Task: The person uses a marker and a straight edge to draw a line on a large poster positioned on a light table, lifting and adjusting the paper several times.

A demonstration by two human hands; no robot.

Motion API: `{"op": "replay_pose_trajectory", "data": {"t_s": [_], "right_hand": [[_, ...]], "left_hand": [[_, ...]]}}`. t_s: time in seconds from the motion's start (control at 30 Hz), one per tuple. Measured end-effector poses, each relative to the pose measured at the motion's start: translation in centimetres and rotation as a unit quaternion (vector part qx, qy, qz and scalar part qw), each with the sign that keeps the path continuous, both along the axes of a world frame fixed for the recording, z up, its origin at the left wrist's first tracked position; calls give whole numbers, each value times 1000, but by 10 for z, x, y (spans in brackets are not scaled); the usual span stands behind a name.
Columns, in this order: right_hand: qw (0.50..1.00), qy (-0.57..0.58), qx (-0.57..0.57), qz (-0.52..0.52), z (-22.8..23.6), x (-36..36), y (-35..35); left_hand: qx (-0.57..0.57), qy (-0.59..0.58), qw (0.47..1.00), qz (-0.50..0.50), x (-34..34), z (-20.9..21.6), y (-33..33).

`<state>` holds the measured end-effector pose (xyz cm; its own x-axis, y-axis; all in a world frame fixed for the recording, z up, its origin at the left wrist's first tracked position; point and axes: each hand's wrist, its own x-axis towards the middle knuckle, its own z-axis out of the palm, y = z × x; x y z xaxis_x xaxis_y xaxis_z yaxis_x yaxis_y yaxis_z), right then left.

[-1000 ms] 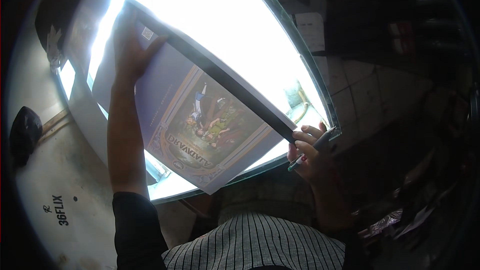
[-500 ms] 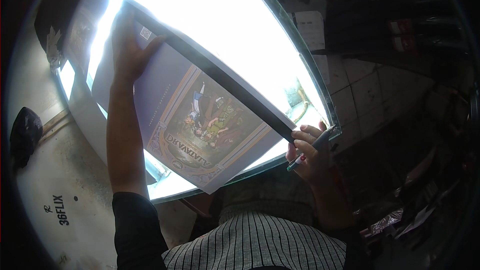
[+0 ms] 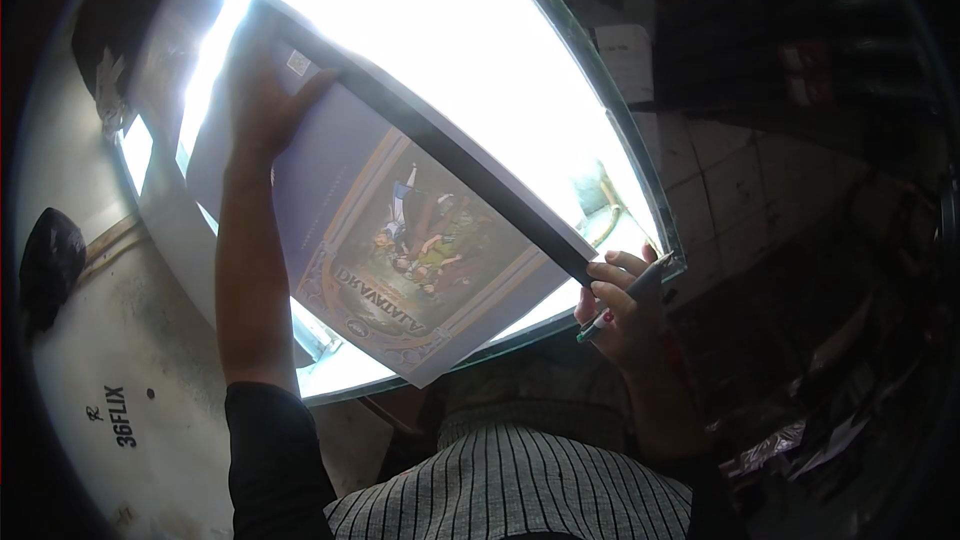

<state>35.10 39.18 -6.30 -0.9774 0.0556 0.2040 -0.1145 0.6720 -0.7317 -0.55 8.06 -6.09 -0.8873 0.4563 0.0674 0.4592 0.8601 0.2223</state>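
Note:
A printed paper cover [image 3: 330,155] with a colourful illustrated panel lies slanted on a brightly lit glass-topped table [image 3: 450,20]. Along its upper right edge runs a long dark strip [image 3: 460,167], like a ruler. My left hand [image 3: 268,105] presses on the far end of the cover and strip, thumb spread away; its fingertips are dim against the glare. At the strip's near right end is my right hand [image 3: 628,315], fingers bent and touching that end. It holds a slim pen-like tool [image 3: 597,325] with a green end and a dark pointed tip; fingers hide its middle.
Dark framing [image 3: 640,175] edges the lit glass on the right. Under the glass at that side shows a curved cord-like thing [image 3: 610,210]. A pale surface with printed marks [image 3: 75,380] and a black bag-like bundle [image 3: 52,260] lie left. Crumpled wrapping [image 3: 775,445] sits lower right.
The view has shifted very slightly. Both hands, the cover and the strip keep the same places relative to each other.

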Motion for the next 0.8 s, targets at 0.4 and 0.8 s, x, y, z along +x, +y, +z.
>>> {"op": "replay_pose_trajectory", "data": {"t_s": [0.4, 0.8], "right_hand": [[997, 4, 81, -19, 13, 3, 2], [994, 2, 105, 25, 12, -3, -3]], "left_hand": [[-25, 44, 999, -18, -3, -1, 2], [-33, -8, 999, 35, 2, 13, -12]]}}
